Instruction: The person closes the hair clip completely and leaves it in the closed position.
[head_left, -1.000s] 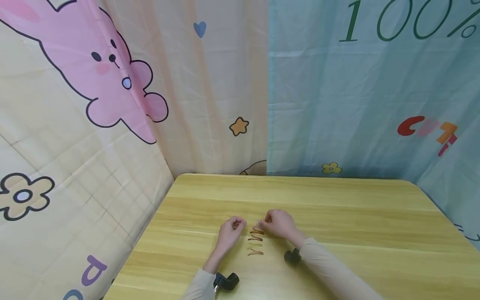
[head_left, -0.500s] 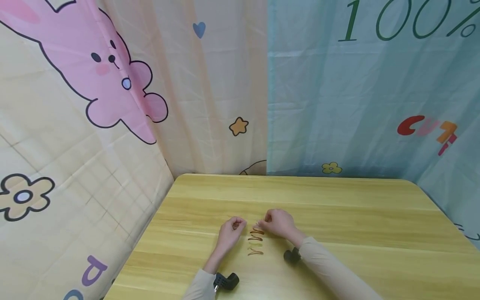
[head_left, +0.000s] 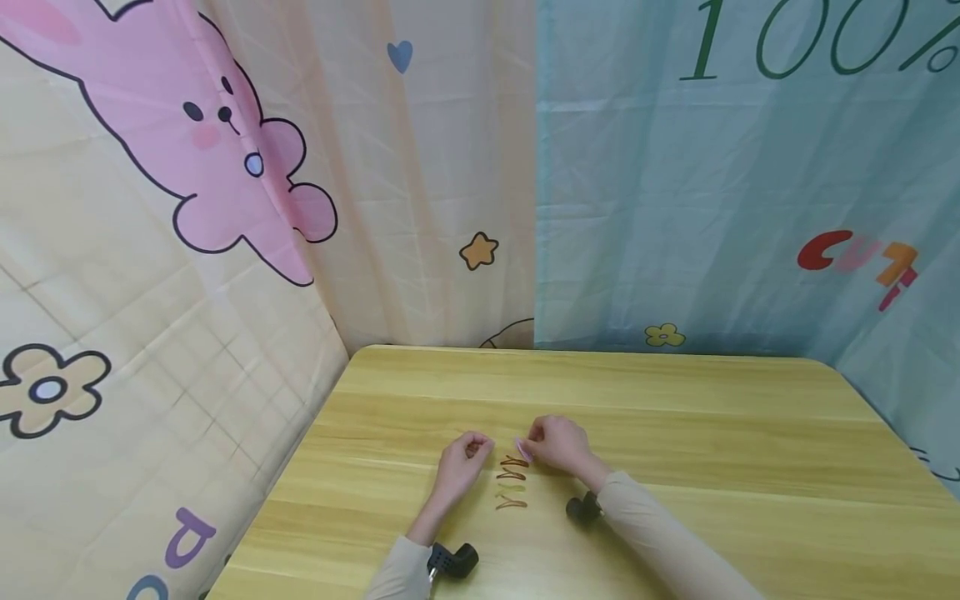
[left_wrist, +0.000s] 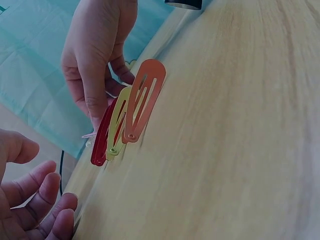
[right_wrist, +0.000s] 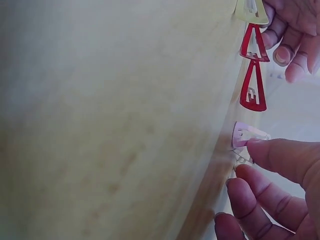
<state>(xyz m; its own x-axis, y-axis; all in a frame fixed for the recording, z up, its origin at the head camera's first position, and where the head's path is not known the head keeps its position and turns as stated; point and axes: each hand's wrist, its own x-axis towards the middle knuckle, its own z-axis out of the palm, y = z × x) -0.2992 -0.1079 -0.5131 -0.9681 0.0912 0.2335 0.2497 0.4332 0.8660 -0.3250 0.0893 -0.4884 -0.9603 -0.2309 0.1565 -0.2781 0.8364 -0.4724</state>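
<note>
My right hand (head_left: 561, 444) pinches a pink snap hair clip (right_wrist: 241, 135) between thumb and fingers at the far end of a row of clips. In the head view this pink clip (head_left: 522, 450) stands tilted by the fingertips. Following it toward me are two red hair clips (right_wrist: 253, 90), a yellow hair clip (left_wrist: 118, 120) and an orange hair clip (left_wrist: 146, 100), all on the table. My left hand (head_left: 465, 458) rests to the left of the row, fingers loosely bent, holding nothing; the left wrist view shows its fingers (left_wrist: 42, 192) apart from the clips.
The wooden table (head_left: 675, 417) extends well to both sides and behind the hands. Patterned curtains (head_left: 442, 167) hang along its back and sides. A black wrist camera (head_left: 454, 562) sits on the left wrist, another black camera (head_left: 583, 509) on the right.
The pink clip, lying low at the row's far end earlier, now stands tilted up in my right fingertips. My left hand and the other clips keep their places.
</note>
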